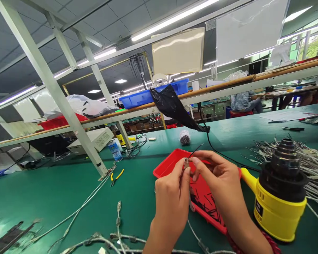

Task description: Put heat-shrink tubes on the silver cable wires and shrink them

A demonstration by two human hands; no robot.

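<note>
My left hand [172, 197] pinches a small cable connector [186, 163] with a clear and metallic body between thumb and fingers. A grey cable [193, 229] hangs down below it. My right hand [217, 176] is closed at the connector's side, its thumb and forefinger pressed together around a thin black strip [196, 150] that sticks up past the fingertips; the fingers hide its lower end. Both hands are above a red tray [165, 165], which holds many short thin black pieces [206, 204].
A yellow heat gun [279, 208] stands nozzle-up at right, before a heap of grey cables [315, 173]. More cables [118, 220] lie in front. Yellow-handled cutters [117, 177] and a blue spray can [115, 151] are at left. A person [243, 102] sits in the background.
</note>
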